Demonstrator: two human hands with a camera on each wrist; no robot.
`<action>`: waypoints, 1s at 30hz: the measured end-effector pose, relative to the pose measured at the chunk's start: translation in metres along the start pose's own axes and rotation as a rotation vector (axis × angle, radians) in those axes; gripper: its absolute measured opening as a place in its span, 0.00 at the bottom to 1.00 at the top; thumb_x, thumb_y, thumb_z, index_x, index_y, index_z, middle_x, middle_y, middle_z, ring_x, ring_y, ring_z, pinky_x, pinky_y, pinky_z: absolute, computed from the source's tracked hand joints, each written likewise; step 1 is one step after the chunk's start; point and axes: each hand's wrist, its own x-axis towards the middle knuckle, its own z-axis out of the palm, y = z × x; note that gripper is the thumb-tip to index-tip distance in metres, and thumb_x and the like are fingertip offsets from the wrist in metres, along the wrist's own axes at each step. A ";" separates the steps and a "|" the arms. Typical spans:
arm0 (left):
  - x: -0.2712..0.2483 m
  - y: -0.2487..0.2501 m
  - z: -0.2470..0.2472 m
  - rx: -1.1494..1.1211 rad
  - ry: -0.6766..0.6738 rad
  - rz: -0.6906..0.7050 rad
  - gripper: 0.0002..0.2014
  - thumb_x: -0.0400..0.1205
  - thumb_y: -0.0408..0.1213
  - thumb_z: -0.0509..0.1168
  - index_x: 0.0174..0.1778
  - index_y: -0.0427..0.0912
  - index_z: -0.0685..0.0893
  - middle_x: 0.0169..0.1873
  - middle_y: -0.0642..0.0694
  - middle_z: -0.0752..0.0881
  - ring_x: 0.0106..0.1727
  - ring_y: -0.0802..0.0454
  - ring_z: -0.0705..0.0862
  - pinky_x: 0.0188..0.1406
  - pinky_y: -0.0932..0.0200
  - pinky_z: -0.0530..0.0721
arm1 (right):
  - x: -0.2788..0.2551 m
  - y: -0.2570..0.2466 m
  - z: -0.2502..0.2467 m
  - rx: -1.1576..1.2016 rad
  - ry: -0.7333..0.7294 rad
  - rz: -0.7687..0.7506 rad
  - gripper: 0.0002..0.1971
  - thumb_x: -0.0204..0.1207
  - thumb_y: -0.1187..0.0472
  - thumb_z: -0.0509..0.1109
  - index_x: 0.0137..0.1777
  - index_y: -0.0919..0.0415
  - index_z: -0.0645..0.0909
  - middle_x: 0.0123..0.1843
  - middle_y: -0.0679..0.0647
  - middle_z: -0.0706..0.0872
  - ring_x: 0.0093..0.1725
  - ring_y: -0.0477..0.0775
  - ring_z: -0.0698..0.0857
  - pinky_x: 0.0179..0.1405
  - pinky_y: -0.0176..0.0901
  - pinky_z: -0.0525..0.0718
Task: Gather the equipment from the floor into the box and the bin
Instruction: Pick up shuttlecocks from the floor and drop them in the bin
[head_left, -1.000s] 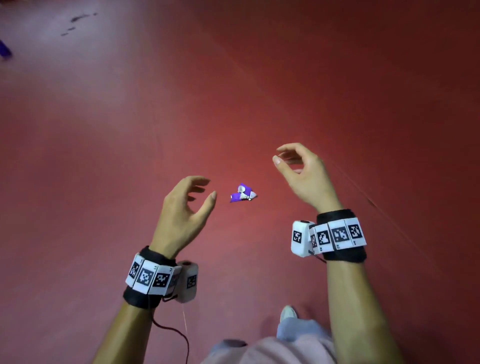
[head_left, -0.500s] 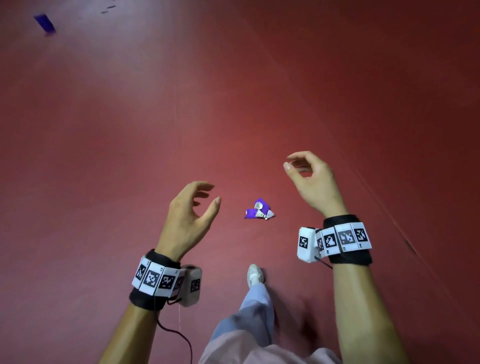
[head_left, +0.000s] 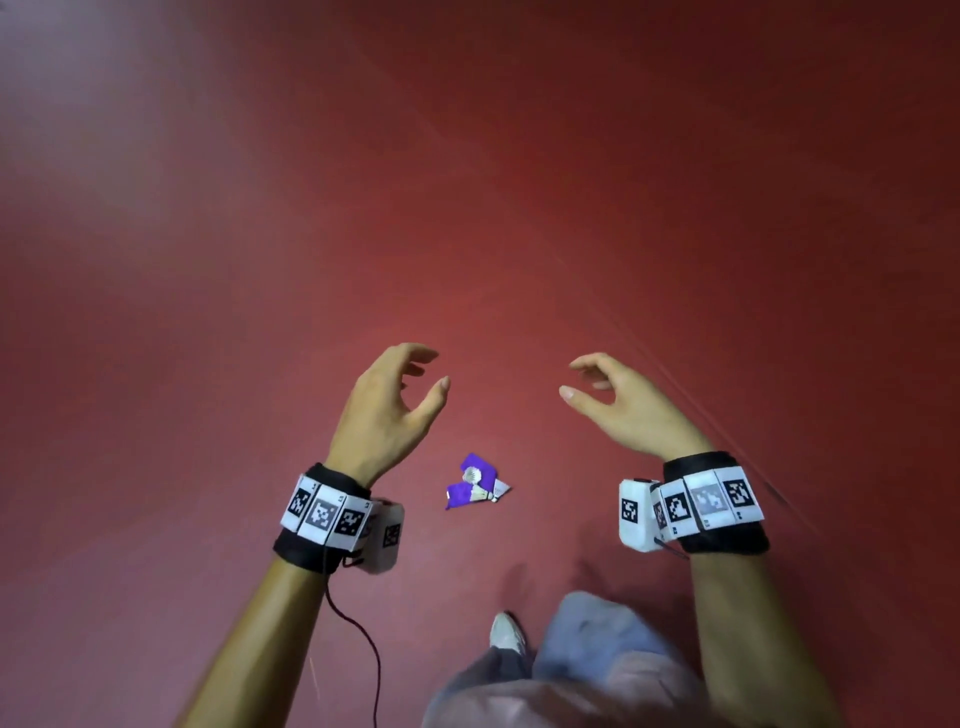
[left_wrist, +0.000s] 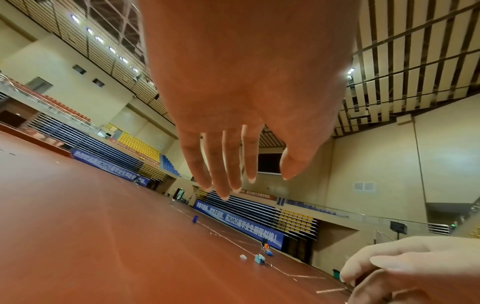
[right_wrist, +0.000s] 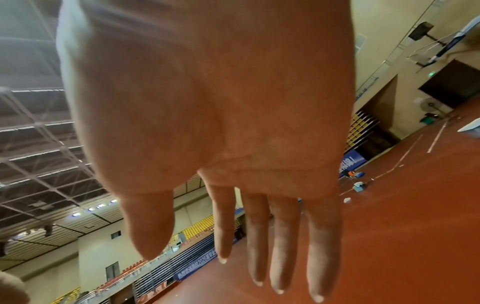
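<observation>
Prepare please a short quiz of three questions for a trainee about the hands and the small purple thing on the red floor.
1. True or false: the left hand grips the small purple and white crumpled item.
2. What does the right hand hold? A) nothing B) a ball C) a racket
3. On which surface does the item lie?

Key: 1 false, it lies apart, between the wrists. 2 A. 3 the red sports floor.

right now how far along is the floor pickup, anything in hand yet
Nothing visibly done: no box or bin can be made out with certainty. Nothing in hand: the left hand and right hand hover empty, fingers loosely curled. Left to do: the purple-and-white shuttlecocks lie on the red floor between the wrists, and small items sit far across the court.
</observation>
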 end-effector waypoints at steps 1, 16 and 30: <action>0.018 -0.007 0.005 -0.005 -0.020 0.011 0.15 0.84 0.50 0.71 0.65 0.52 0.83 0.59 0.61 0.86 0.58 0.63 0.86 0.56 0.49 0.88 | 0.013 0.003 0.000 -0.002 -0.005 0.022 0.20 0.82 0.43 0.73 0.70 0.46 0.79 0.70 0.46 0.83 0.68 0.46 0.83 0.67 0.44 0.78; 0.277 -0.100 0.088 0.236 -0.347 0.077 0.24 0.82 0.58 0.66 0.70 0.50 0.78 0.65 0.52 0.84 0.61 0.55 0.84 0.59 0.48 0.87 | 0.285 0.086 0.019 0.234 0.109 0.254 0.20 0.81 0.45 0.75 0.68 0.52 0.80 0.63 0.51 0.85 0.62 0.52 0.85 0.61 0.44 0.79; 0.321 -0.342 0.250 0.740 -1.072 -0.063 0.43 0.82 0.54 0.70 0.89 0.43 0.60 0.83 0.40 0.71 0.79 0.36 0.76 0.75 0.41 0.78 | 0.331 0.230 0.187 0.092 -0.163 0.721 0.20 0.78 0.50 0.79 0.63 0.58 0.80 0.55 0.54 0.86 0.54 0.56 0.85 0.53 0.41 0.78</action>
